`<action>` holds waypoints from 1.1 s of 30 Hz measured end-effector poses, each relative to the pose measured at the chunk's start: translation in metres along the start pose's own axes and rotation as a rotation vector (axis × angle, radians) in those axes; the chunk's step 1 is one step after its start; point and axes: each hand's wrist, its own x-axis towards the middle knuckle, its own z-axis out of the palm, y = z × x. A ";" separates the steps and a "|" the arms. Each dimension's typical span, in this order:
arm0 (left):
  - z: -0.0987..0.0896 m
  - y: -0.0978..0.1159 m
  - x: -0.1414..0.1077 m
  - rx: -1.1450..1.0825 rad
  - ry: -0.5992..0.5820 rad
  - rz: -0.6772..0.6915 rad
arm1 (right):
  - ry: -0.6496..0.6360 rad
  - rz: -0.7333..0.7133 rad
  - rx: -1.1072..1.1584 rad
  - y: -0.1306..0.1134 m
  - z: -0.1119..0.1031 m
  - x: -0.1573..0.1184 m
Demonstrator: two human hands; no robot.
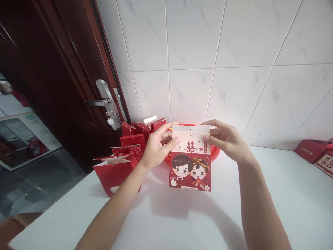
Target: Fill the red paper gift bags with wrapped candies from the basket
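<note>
Between both hands hangs a red and white paper gift bag [190, 170], printed with a cartoon couple and a red double-happiness character. It looks flat, with a pale strip folded along its top edge. My left hand [161, 142] grips the upper left corner, thumb on the front and fingers behind. At the upper right edge my right hand [225, 139] pinches the bag the same way. Behind the bag stands a red plastic basket [215, 152], mostly hidden by the bag and hands; I cannot make out all that lies in it.
Several red paper bags [114, 173] stand in a row on the white table [161, 225], left of the basket. A red box [309, 151] sits at the far right. A tiled wall [192, 90] closes off the back, and a brown door [59, 69] with keys is at left.
</note>
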 end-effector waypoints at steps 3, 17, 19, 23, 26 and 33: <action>0.000 0.001 -0.001 0.017 -0.008 0.011 | -0.019 -0.015 0.004 0.002 -0.001 -0.001; 0.003 0.005 -0.002 0.106 0.059 0.106 | -0.033 -0.065 0.018 0.003 -0.002 0.001; 0.004 0.005 -0.003 0.091 0.076 0.097 | -0.035 -0.035 0.025 0.003 0.000 0.001; 0.009 0.003 -0.004 0.061 0.157 0.094 | -0.021 -0.005 0.027 0.006 0.007 0.004; 0.011 0.001 -0.003 0.039 0.156 0.039 | 0.003 -0.028 0.026 0.010 0.010 0.007; 0.013 0.006 -0.005 0.009 0.129 -0.012 | 0.011 -0.123 -0.070 0.013 0.010 0.010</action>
